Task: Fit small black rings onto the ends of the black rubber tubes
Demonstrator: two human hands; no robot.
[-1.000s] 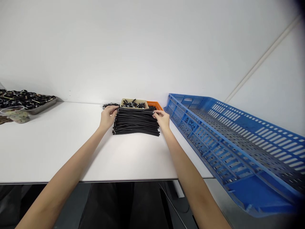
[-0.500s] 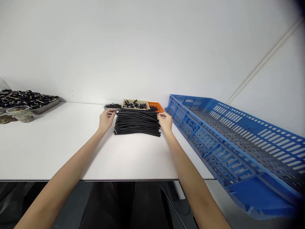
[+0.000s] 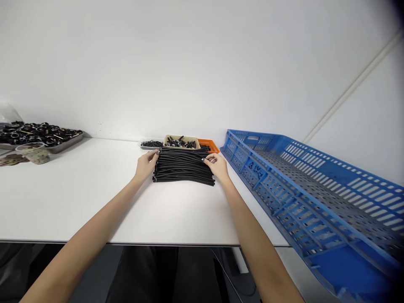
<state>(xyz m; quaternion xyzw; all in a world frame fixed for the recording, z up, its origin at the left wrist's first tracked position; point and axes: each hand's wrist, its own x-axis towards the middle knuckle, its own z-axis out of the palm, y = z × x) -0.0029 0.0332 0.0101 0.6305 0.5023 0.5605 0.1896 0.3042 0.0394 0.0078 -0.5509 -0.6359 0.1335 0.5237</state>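
Observation:
A layer of thin black tubes lies side by side across the white table, their ends roughly even on both sides. Bent around the left ends is my left hand, its thumb and fingers closing on a tube toward the far side of the layer. My right hand pinches at the right ends, with the thumb and index fingertips over the tubes. How many tubes each hand grips cannot be made out.
Behind the tubes stand a clear tray of black bits, a cream tray of small parts and an orange basket. A long blue crate runs along the right. At left are a metal tray of black rings and a plastic cup.
My right hand has moved left over the tube ends, its fingertips now on the tubes. My left hand stays at the left ends. The whole view has shifted slightly.

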